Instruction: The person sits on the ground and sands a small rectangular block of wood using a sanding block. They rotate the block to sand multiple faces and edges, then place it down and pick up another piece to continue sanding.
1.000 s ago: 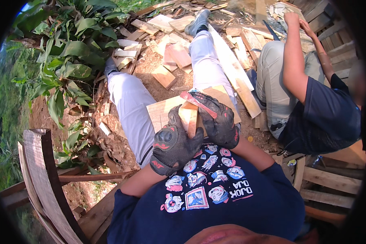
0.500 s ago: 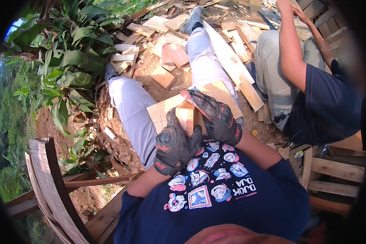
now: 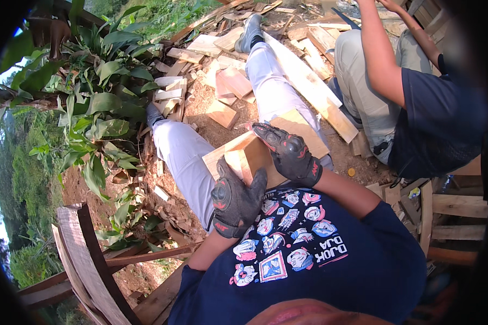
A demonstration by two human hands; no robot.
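Observation:
A pale wooden board (image 3: 305, 129) lies across my lap, and a short wooden block (image 3: 246, 159) rests on it. My left hand (image 3: 237, 199), in a black glove, is closed round the near left side of the block, thumb on one face and fingers on the other. My right hand (image 3: 288, 154), gloved alike, is closed over the far right side of the block, its fingers reaching along the upper edge. A little red shows by the right fingertips; whether it is glove trim or a thin sheet I cannot tell.
Wood offcuts (image 3: 222, 114) litter the dirt between my legs. A long plank (image 3: 309, 89) runs beside my right leg. Another person (image 3: 374, 92) sits close on the right. Leafy plants (image 3: 103, 103) stand left; a curved timber post (image 3: 87, 254) rises near my left elbow.
The view has shifted slightly. My right hand's fingers have moved a little along the block's top, baring more of its end face. The left hand keeps its grip.

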